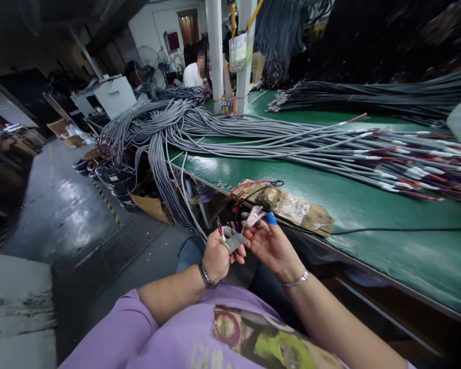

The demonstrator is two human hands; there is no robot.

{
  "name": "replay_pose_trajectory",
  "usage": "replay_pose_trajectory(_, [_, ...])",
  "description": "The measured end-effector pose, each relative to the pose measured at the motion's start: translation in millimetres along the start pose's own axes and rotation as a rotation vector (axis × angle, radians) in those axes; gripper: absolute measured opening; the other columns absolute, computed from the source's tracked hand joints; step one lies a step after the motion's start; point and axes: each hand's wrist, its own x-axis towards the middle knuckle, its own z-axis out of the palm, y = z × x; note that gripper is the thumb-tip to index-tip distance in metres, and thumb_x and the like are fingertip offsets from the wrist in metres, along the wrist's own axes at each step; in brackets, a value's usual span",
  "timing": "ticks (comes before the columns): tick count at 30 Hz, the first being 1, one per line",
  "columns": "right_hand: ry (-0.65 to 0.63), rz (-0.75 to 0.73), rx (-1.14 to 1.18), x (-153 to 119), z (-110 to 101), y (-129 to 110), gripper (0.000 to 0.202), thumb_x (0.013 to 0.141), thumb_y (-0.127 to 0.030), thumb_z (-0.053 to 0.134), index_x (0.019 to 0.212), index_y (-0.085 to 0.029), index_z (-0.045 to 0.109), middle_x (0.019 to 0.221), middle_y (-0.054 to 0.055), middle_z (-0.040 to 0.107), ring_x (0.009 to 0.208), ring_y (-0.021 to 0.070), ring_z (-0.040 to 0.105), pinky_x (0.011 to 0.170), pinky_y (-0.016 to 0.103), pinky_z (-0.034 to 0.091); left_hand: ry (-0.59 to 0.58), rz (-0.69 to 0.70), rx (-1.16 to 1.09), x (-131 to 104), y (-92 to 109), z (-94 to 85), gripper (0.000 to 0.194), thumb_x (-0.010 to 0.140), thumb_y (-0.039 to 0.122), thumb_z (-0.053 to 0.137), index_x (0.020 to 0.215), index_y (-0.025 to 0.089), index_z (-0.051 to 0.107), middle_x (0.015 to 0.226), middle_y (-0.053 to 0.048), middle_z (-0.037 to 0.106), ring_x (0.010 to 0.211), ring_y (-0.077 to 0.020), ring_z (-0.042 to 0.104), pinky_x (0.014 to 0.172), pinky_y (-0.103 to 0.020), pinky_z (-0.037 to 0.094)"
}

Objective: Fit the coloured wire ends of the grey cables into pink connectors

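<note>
Judged light and bendable, with soft, easily snagged wires point(233, 225); best taken by the flat grey piece point(235, 242), clear of the fine ends. Seen just off the near edge of the green bench point(388, 241), dull grey beside the multicoloured wires, gripped in the closed left hand point(217, 256). Noted the right hand point(274, 251) alongside, partly curled near a pale pink piece point(254, 216); cannot tell whether gripping.
</note>
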Motion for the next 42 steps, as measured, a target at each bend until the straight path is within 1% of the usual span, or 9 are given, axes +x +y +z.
replay_pose_trajectory(3, [-0.014,0.049,-0.100,-4.8,-7.0,0.8,0.043,0.066,-0.059,0.073,0.083,-0.020,0.070,0.083,0.003,0.069,0.067,0.0135,0.060,0.063,0.027,0.051,0.005,0.000,0.035,0.6,-4.0,-4.5,0.034,0.065,0.043,0.070,0.069,0.015,0.050,0.049,0.002,0.059,0.034,-0.0078,0.051,0.032,-0.017,0.021])
replay_pose_trajectory(8, [-0.010,0.095,-0.412,-11.3,-7.1,-8.8,0.032,0.061,-0.044,0.082,0.071,-0.017,0.067,0.063,-0.001,0.062,0.056,0.0104,0.052,0.058,0.025,0.044,-0.063,-0.027,0.140,1.7,-11.3,-10.1,0.037,0.067,0.046,0.071,0.070,0.015,0.051,0.049,0.002,0.059,0.034,-0.0073,0.050,0.032,-0.017,0.022])
replay_pose_trajectory(11, [-0.030,0.048,-0.649,-15.5,1.8,-18.6,0.030,0.059,-0.039,0.084,0.067,-0.016,0.066,0.061,-0.001,0.062,0.056,0.0103,0.051,0.059,0.026,0.041,-0.188,-0.092,0.227,1.6,-10.9,-11.5,0.038,0.066,0.047,0.072,0.070,0.014,0.053,0.052,0.000,0.060,0.037,-0.0087,0.054,0.033,-0.017,0.026])
replay_pose_trajectory(15, [-0.145,0.034,-0.829,-18.9,10.0,-23.5,0.029,0.067,-0.043,0.078,0.070,-0.016,0.067,0.065,0.001,0.064,0.059,0.0133,0.054,0.062,0.029,0.043,-0.376,-0.206,0.343,2.0,-5.7,-12.6,0.037,0.064,0.046,0.073,0.067,0.014,0.054,0.054,-0.002,0.062,0.039,-0.0104,0.057,0.034,-0.017,0.028])
replay_pose_trajectory(22, [0.099,-0.050,-0.559,-18.0,-9.3,-9.8,0.038,0.060,-0.052,0.079,0.076,-0.019,0.067,0.074,0.002,0.065,0.062,0.0124,0.055,0.066,0.030,0.046,-0.162,-0.164,0.147,6.7,-0.8,-13.4,0.038,0.065,0.048,0.070,0.068,0.013,0.054,0.051,-0.002,0.061,0.037,-0.0102,0.056,0.032,-0.017,0.019])
replay_pose_trajectory(25, [0.072,-0.081,-0.574,-23.3,-12.9,2.0,0.037,0.061,-0.050,0.080,0.078,-0.019,0.068,0.072,0.002,0.063,0.062,0.0125,0.053,0.064,0.030,0.045,-0.130,-0.134,0.087,7.2,-2.5,-12.5,0.039,0.063,0.048,0.071,0.066,0.014,0.052,0.051,-0.001,0.061,0.036,-0.0102,0.056,0.032,-0.017,0.020])
replay_pose_trajectory(29, [0.119,-0.239,-0.656,-26.9,-10.0,13.4,0.028,0.065,-0.044,0.079,0.071,-0.019,0.066,0.064,0.000,0.059,0.060,0.0127,0.049,0.061,0.028,0.041,-0.169,-0.136,0.126,5.1,-6.0,-12.0,0.042,0.063,0.050,0.072,0.065,0.013,0.054,0.053,-0.002,0.062,0.038,-0.0102,0.056,0.032,-0.017,0.023])
replay_pose_trajectory(35, [0.106,-0.193,-0.740,-20.9,-5.6,5.7,0.031,0.063,-0.046,0.079,0.067,-0.018,0.066,0.061,0.000,0.061,0.058,0.0124,0.049,0.058,0.027,0.040,-0.239,-0.110,0.247,1.3,-8.2,-13.6,0.042,0.066,0.053,0.069,0.067,0.012,0.059,0.058,-0.005,0.064,0.044,-0.0116,0.060,0.036,-0.018,0.030])
replay_pose_trajectory(42, [0.140,-0.182,-0.744,-21.3,-3.3,2.4,0.031,0.059,-0.044,0.080,0.062,-0.018,0.064,0.056,-0.001,0.057,0.054,0.0110,0.045,0.054,0.026,0.038,-0.081,-0.083,0.107,3.9,-12.4,-11.0,0.039,0.066,0.050,0.069,0.069,0.014,0.054,0.057,-0.004,0.064,0.043,-0.0117,0.060,0.035,-0.018,0.025])
